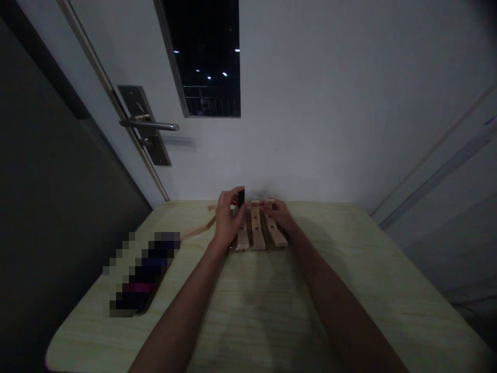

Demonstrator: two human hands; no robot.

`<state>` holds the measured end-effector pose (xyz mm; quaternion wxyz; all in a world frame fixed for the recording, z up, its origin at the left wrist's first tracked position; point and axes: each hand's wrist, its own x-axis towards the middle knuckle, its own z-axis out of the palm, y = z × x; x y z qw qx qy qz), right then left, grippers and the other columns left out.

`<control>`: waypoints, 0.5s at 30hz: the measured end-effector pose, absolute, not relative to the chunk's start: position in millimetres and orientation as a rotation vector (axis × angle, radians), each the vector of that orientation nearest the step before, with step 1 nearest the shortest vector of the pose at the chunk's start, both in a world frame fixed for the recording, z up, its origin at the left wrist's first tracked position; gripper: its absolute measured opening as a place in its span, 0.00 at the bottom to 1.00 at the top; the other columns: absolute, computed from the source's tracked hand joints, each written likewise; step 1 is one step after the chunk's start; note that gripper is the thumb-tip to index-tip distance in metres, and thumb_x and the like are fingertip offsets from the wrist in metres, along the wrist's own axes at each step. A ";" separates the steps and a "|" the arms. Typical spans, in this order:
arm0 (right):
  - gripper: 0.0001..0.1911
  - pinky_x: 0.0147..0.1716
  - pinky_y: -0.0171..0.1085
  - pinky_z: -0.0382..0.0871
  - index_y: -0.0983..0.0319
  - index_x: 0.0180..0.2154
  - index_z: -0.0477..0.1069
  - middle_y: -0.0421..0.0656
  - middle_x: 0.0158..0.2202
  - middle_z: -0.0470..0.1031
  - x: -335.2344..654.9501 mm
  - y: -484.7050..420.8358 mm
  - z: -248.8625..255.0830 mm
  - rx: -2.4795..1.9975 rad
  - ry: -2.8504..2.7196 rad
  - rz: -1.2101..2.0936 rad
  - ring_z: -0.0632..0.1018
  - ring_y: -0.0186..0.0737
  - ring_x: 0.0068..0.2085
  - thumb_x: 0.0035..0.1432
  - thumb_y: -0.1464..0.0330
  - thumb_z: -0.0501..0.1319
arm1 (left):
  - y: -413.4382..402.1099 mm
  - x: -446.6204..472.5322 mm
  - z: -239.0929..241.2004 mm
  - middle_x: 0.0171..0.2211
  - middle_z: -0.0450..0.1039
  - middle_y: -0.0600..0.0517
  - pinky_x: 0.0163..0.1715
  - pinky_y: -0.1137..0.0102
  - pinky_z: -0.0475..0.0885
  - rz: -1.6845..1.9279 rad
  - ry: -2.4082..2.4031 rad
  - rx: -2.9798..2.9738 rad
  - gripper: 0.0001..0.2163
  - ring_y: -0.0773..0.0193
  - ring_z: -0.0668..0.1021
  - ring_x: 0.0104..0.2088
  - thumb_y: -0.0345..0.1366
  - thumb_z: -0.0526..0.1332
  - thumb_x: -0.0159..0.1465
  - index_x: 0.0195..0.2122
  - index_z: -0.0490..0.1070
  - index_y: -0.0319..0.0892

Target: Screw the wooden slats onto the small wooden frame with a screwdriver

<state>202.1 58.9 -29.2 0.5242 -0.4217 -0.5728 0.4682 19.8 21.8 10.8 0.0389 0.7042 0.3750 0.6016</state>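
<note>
Three light wooden pieces stand side by side near the table's far edge: a left one (243, 239), a middle one (257, 230) and a right one (276, 234). Small dark holes show in them. My left hand (227, 215) pinches a small black block (241, 197) upright between thumb and fingers, just above the left piece. Around the upper end of the right piece, my right hand (281, 213) has its fingers closed. Something reddish shows beside those fingertips, too small to name. A clear, shiny edge lies under the wooden pieces.
A thin, angled wooden strip (196, 231) lies left of my left hand. Farther left is a phone (149, 290), mostly blurred out by pixels. The pale wood-grain table (248, 316) meets a white door (310, 129) with a metal handle (155, 125).
</note>
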 end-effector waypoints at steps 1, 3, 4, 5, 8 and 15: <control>0.18 0.34 0.37 0.66 0.64 0.32 0.73 0.42 0.30 0.75 202.2 59.1 -29.6 -1.003 -1.370 1.127 0.74 0.36 0.31 0.41 0.58 0.68 | 21.8 19.5 10.4 0.37 0.66 0.52 0.36 0.69 0.71 1.842 1.157 2.153 0.19 0.66 0.72 0.35 0.32 0.62 0.60 0.52 0.65 0.47; 0.18 0.34 0.37 0.67 0.64 0.32 0.73 0.42 0.30 0.75 202.4 59.2 -29.9 -0.995 -1.373 1.128 0.74 0.36 0.31 0.41 0.58 0.68 | 21.6 19.2 9.6 0.38 0.67 0.52 0.37 0.68 0.71 1.839 1.162 2.144 0.19 0.67 0.72 0.34 0.33 0.62 0.61 0.53 0.64 0.47; 0.18 0.34 0.37 0.67 0.64 0.32 0.73 0.42 0.30 0.76 202.4 59.0 -29.7 -0.993 -1.374 1.125 0.74 0.36 0.31 0.41 0.58 0.68 | 21.4 19.2 9.3 0.39 0.68 0.51 0.38 0.68 0.71 1.834 1.157 2.141 0.20 0.67 0.72 0.33 0.34 0.61 0.61 0.54 0.63 0.47; 0.18 0.34 0.37 0.67 0.64 0.32 0.73 0.42 0.30 0.76 202.3 58.7 -29.3 -0.994 -1.375 1.121 0.74 0.36 0.31 0.41 0.58 0.68 | 21.1 19.2 9.0 0.40 0.68 0.50 0.38 0.67 0.72 1.830 1.149 2.134 0.20 0.67 0.72 0.33 0.34 0.61 0.62 0.56 0.62 0.47; 0.17 0.34 0.37 0.67 0.64 0.32 0.73 0.42 0.30 0.76 201.9 57.6 -27.5 -1.020 -1.371 1.105 0.74 0.36 0.31 0.41 0.58 0.68 | 20.2 19.6 8.9 0.45 0.70 0.47 0.39 0.66 0.72 1.818 1.110 2.104 0.23 0.65 0.74 0.35 0.35 0.59 0.62 0.58 0.58 0.46; 0.17 0.33 0.36 0.67 0.64 0.31 0.73 0.42 0.30 0.76 200.8 55.9 -24.8 -1.017 -1.361 1.113 0.74 0.36 0.31 0.41 0.59 0.68 | 17.2 19.5 10.6 0.48 0.71 0.45 0.43 0.63 0.72 1.759 1.033 2.135 0.20 0.62 0.76 0.40 0.33 0.55 0.64 0.58 0.60 0.45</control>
